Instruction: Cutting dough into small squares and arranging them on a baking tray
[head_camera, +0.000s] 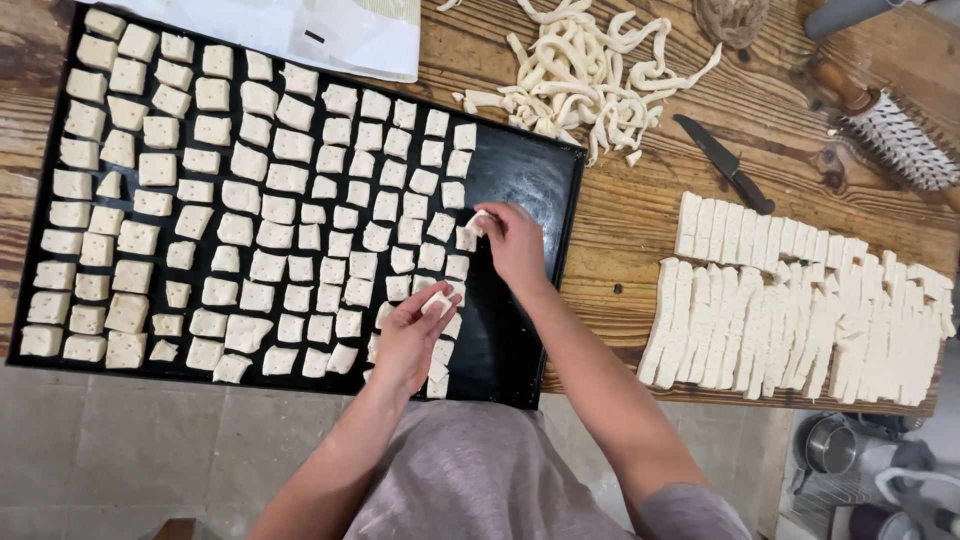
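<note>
A black baking tray (520, 170) lies on a wooden table and holds rows of several small square dough pieces (260, 200). My right hand (515, 245) pinches one dough piece (478, 222) at the right end of the rows, just above the tray. My left hand (410, 335) holds another dough piece (435, 303) over the tray's near edge, beside a short column of pieces. To the right on the table lies a slab of dough cut into squares (800, 310).
A pile of dough trimmings (585, 80) lies at the back of the table (620, 230). A black-handled knife (725, 165) and a spiked roller (895, 130) lie at the right. White paper (330, 30) sits behind the tray. Metal pots (830, 445) stand below the table's right end.
</note>
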